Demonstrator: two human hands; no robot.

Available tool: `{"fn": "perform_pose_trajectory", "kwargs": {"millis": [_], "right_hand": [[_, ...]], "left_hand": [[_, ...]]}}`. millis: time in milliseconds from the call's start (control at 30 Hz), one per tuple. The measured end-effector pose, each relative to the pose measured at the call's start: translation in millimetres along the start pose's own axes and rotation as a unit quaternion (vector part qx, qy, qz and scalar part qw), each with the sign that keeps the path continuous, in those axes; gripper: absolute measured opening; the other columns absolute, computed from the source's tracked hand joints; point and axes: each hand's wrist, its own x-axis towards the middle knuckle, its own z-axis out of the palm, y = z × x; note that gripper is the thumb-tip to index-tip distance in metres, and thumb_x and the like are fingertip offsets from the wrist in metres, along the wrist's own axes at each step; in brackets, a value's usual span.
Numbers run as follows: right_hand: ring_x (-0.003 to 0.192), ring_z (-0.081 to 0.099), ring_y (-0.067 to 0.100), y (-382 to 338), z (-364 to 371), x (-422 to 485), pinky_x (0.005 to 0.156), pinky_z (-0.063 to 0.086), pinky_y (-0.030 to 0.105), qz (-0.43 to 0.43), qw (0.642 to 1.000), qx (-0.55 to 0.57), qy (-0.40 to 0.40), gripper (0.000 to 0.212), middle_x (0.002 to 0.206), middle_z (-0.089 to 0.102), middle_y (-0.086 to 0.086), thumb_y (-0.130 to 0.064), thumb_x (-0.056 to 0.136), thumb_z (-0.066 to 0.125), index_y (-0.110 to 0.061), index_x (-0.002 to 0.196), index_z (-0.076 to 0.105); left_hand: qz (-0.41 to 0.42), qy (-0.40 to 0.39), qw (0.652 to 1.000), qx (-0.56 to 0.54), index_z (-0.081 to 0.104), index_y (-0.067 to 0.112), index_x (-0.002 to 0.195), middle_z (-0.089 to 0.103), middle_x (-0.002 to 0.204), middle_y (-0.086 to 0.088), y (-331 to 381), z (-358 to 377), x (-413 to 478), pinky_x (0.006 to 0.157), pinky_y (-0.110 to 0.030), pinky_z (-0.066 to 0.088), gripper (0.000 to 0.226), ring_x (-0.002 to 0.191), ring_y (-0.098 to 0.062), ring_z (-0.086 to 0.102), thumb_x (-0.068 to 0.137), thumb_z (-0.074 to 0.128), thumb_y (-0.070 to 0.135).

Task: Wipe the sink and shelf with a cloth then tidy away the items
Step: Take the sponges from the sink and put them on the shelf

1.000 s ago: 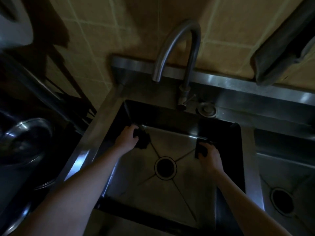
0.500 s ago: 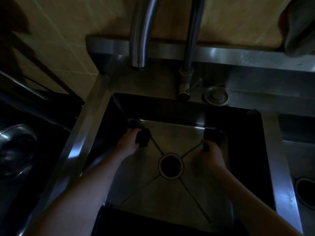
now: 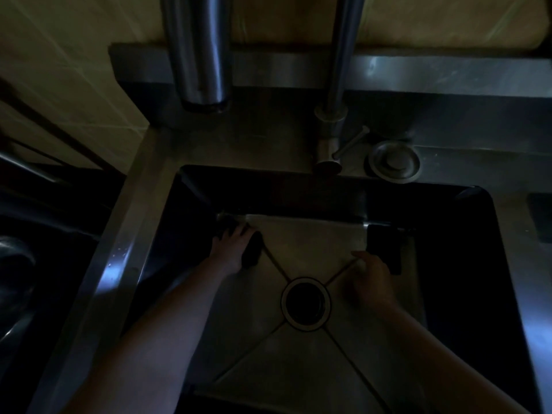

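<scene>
Hardly shifts since before: grips crumpled dark cloth (image 3: 252, 254) in left hand (image 3: 231, 252) at far left of smooth steel sink (image 3: 125, 243); touches flat dark pad (image 3: 386, 245) with right hand (image 3: 372, 283), hold impossible to tell.

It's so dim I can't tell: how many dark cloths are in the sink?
2. The left cloth is against the left hand at the back left. The right cloth is at the back right, just beyond the right hand. Deep shadow could hide more.
</scene>
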Motion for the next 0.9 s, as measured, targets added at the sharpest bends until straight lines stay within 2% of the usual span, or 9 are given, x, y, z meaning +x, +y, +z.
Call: {"fn": "perform_pose_trajectory", "kwargs": {"millis": [133, 267, 433, 600, 767, 900], "right_hand": [[0.118, 0.052, 0.037, 2, 5, 4, 0.100, 0.041, 0.038, -0.004, 1.000, 0.007, 0.003, 0.044, 0.124, 0.057, 0.023, 0.009, 0.080, 0.057, -0.001, 0.123, 0.058], [0.116, 0.054, 0.036, 6, 7, 8, 0.100, 0.044, 0.040, -0.003, 1.000, -0.009, -0.005, 0.045, 0.122, 0.059, 0.022, 0.006, 0.080, 0.057, -0.002, 0.124, 0.058], [0.107, 0.059, 0.037, 11, 5, 5, 0.093, 0.049, 0.042, 0.002, 1.000, 0.004, 0.012, 0.039, 0.114, 0.061, 0.022, 0.003, 0.082, 0.056, -0.004, 0.120, 0.061], [0.106, 0.059, 0.033, 19, -4, -1, 0.091, 0.049, 0.044, 0.013, 0.999, 0.020, 0.031, 0.031, 0.114, 0.063, 0.017, -0.003, 0.085, 0.057, -0.010, 0.114, 0.064], [0.110, 0.057, 0.035, 23, -17, 9, 0.092, 0.046, 0.038, 0.027, 0.998, -0.007, 0.062, 0.035, 0.119, 0.061, 0.021, -0.003, 0.083, 0.061, -0.004, 0.118, 0.061], [0.118, 0.051, 0.035, 27, -20, 22, 0.095, 0.044, 0.040, 0.070, 0.993, -0.062, 0.070, 0.047, 0.130, 0.053, 0.017, -0.016, 0.084, 0.061, -0.013, 0.130, 0.051]], "left_hand": [[0.005, 0.000, 0.999, 0.045, 0.009, 0.031, 0.146, 0.008, 0.156, -0.003, -1, 4, 9, 0.108, -0.056, 0.022, 0.095, 0.138, -0.038, 0.019, 0.074, 0.069, 0.014], [0.008, 0.005, 0.995, 0.104, 0.005, 0.026, 0.147, 0.011, 0.155, -0.006, -5, 9, 12, 0.108, -0.051, 0.028, 0.098, 0.134, -0.038, 0.025, 0.074, 0.069, 0.014], [0.023, 0.029, 0.989, 0.145, 0.018, 0.016, 0.144, 0.025, 0.149, -0.008, -6, 10, 13, 0.099, -0.043, 0.037, 0.085, 0.126, -0.034, 0.036, 0.075, 0.068, 0.021], [0.028, 0.039, 0.983, 0.175, 0.026, 0.017, 0.141, 0.034, 0.146, -0.006, -5, 7, 12, 0.103, -0.042, 0.032, 0.084, 0.128, -0.030, 0.036, 0.074, 0.068, 0.045], [0.064, 0.099, 0.981, 0.157, 0.031, 0.016, 0.137, 0.037, 0.141, -0.008, 14, 6, 12, 0.097, -0.042, 0.033, 0.081, 0.124, -0.029, 0.037, 0.073, 0.068, 0.048], [0.082, 0.103, 0.984, 0.122, 0.028, 0.015, 0.137, 0.032, 0.145, -0.010, 36, -1, 17, 0.100, -0.041, 0.031, 0.082, 0.131, -0.030, 0.033, 0.072, 0.070, 0.044]]}}
